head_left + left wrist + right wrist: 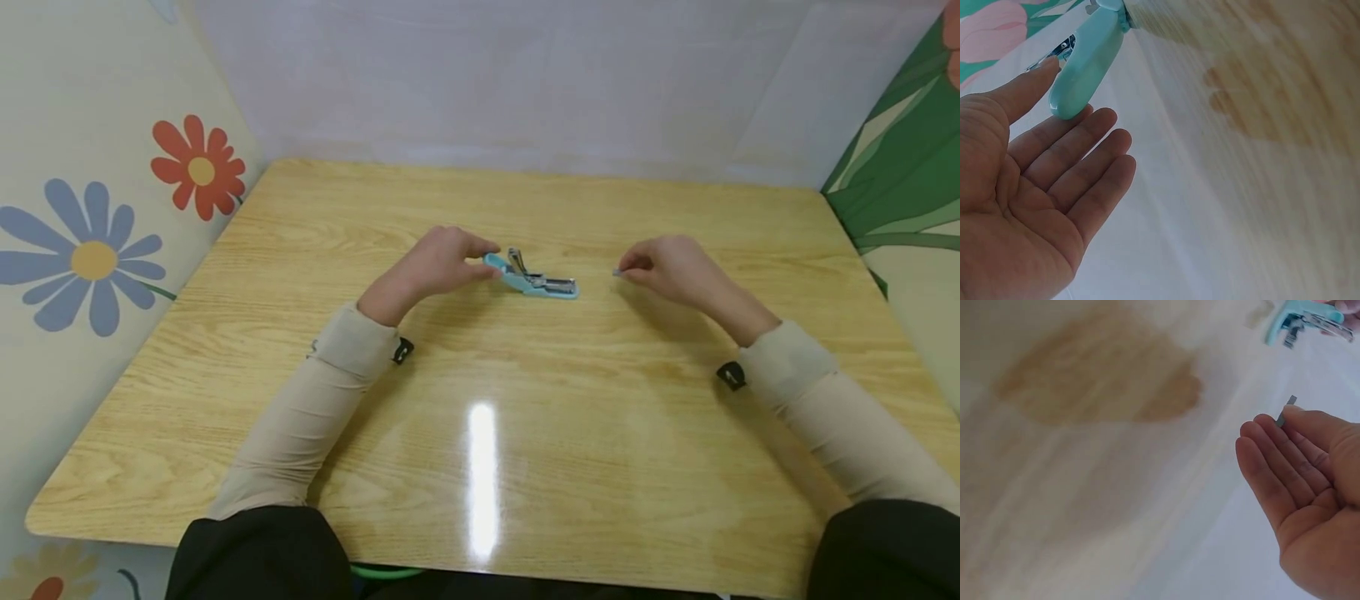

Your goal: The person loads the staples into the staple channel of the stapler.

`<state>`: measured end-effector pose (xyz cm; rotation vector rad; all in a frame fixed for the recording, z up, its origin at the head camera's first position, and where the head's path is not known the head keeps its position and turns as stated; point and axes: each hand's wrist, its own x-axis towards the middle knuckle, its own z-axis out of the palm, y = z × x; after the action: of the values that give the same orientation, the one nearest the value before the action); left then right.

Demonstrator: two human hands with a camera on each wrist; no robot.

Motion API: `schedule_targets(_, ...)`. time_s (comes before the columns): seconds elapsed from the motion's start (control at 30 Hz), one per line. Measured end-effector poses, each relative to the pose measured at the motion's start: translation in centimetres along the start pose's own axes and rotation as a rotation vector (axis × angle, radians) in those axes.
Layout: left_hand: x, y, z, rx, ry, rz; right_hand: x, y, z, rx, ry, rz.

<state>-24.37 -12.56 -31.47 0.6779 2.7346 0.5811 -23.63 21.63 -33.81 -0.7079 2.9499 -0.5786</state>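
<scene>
A light blue stapler lies opened up near the middle of the table, its metal parts showing and one piece tilted up. My left hand pinches its rounded left end between thumb and fingers. In the left wrist view the stapler's turquoise cover sits between the thumb and index finger, while the other fingers stretch out below. To the right, apart from the stapler, my right hand pinches a small grey strip of staples between thumb and index fingertip. The strip's free end sticks out past the fingertips.
The wooden table has a bright light reflection near its front edge. A white wall covering rises behind it, and flower-painted walls flank both sides. A black wrist strap piece hangs by the right sleeve.
</scene>
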Motion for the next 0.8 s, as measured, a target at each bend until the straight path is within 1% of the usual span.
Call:
schedule_targets(0.27, 0.0, 0.0, 0.0, 0.017, 0.001, 0.003, -0.4, -0.6, -1.7, 0.022, 0.071, 0.002)
schedule_targets(0.37, 0.0, 0.0, 0.0, 0.033, 0.001, 0.003, -0.5, -0.9, -2.0, 0.034, 0.081, 0.008)
schedule_targets(0.57, 0.1, 0.0, 0.0, 0.057, 0.002, 0.012, -0.4, -1.3, -2.3, 0.048, 0.067, 0.015)
schedule_targets(0.8, 0.1, -0.1, -0.1, 0.053, 0.000, 0.016, -0.3, -1.7, -2.2, 0.053, 0.059, 0.008)
